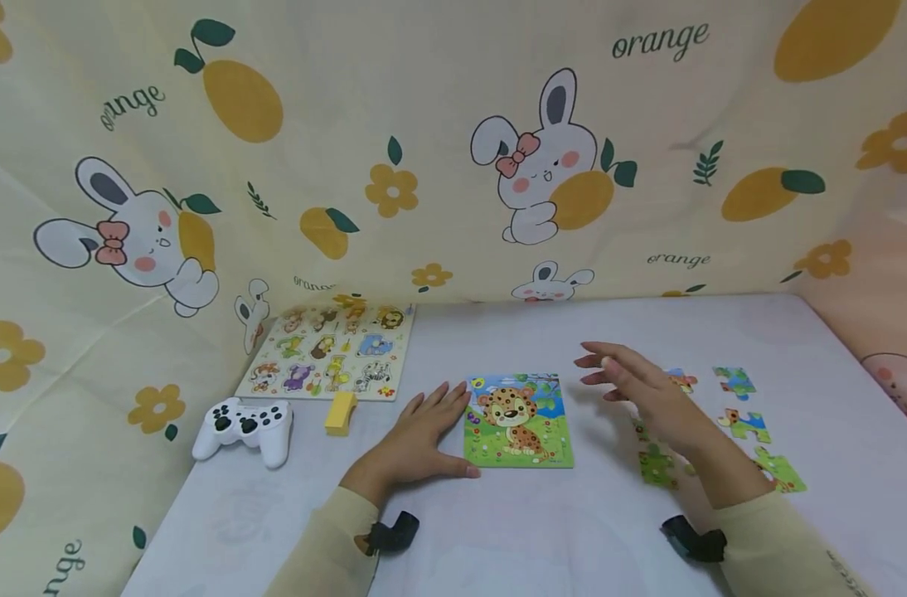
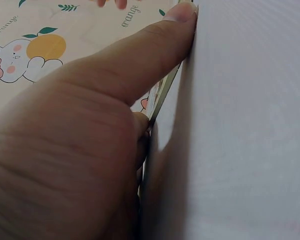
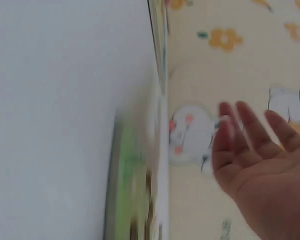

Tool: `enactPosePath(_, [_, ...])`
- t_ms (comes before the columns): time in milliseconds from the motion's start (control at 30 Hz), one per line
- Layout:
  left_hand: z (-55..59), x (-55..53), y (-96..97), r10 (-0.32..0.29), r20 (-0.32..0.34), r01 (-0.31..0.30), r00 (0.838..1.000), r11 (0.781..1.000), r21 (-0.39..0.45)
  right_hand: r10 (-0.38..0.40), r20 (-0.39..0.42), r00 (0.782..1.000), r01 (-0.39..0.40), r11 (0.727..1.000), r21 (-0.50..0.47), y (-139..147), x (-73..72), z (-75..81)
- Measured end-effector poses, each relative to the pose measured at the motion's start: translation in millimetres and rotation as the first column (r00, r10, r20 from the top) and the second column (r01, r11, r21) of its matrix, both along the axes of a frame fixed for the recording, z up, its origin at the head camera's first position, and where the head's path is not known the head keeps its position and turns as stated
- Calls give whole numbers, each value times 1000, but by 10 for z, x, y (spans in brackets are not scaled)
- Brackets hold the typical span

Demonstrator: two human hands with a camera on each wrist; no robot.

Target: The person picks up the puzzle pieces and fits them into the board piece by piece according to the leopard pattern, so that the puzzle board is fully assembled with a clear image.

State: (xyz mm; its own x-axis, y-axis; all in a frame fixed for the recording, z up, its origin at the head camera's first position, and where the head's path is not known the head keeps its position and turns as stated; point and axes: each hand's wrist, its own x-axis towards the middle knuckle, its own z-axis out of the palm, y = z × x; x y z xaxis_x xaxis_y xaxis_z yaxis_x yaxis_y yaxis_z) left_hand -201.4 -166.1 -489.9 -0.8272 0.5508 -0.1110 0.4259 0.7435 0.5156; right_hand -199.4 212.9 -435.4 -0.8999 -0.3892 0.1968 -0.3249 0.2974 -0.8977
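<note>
A square picture board (image 1: 516, 423) with a spotted leopard cub on green grass lies flat on the table. Along its left side rests my left hand (image 1: 416, 439), fingers straight and thumb stretched out by the near left corner. In the left wrist view the thumb (image 2: 140, 65) extends low over the white table surface. My right hand (image 1: 651, 402) hovers to the right of the board with its fingers spread and nothing in it. Beneath and beyond that hand are loose jigsaw pieces (image 1: 748, 424), some partly hidden by it. The right wrist view shows the right hand (image 3: 262, 165) palm visible, fingers loosely bent.
At the back left lies a board of animal pictures (image 1: 327, 352). In front of it stand a yellow block (image 1: 341, 414) and a white game controller (image 1: 243, 429). A printed cloth (image 1: 438, 166) hangs behind the white table (image 1: 513, 531).
</note>
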Motion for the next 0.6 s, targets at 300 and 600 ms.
enactPosePath(300, [-2, -4, 5, 5, 5, -5, 1000, 1000, -2, -136, 30, 990, 137, 919, -370, 601, -38, -8])
enactPosePath(600, [16, 0, 5, 11, 14, -11, 1000, 1000, 13, -300, 80, 950, 308, 880, -362, 1010, -66, -120])
